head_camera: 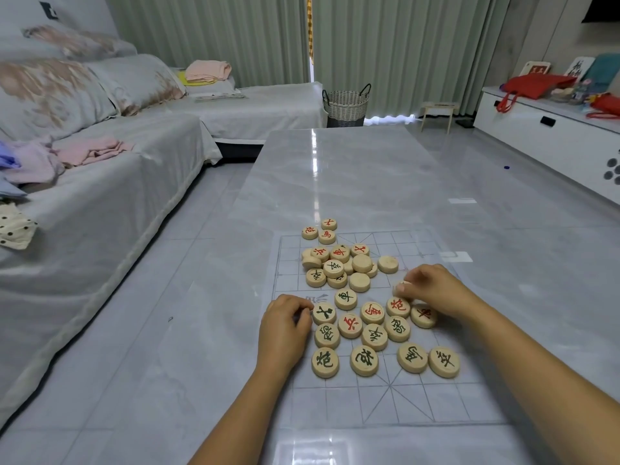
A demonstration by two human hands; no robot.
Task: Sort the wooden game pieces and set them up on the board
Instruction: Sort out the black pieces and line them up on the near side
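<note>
A clear board sheet (396, 404) with a printed grid lies on the glossy grey table. Several round wooden pieces with red or green characters lie face up in its near half, among them a green piece (324, 314) that my left hand (285, 325) touches with its fingertips. My right hand (432, 286) pinches a pale wooden piece (401, 286) at the right side of the sheet. A heap of pieces (342, 268) sits further back, some face down. Three red-marked pieces (323, 229) lie beyond the heap at the sheet's far edge.
The table (352, 169) stretches away in front of me. A grey covered sofa (100, 182) with clothes on it runs along the left. A woven basket (346, 104) and a small wooden stool (437, 112) stand by the curtains. A white cabinet (550, 139) is at right.
</note>
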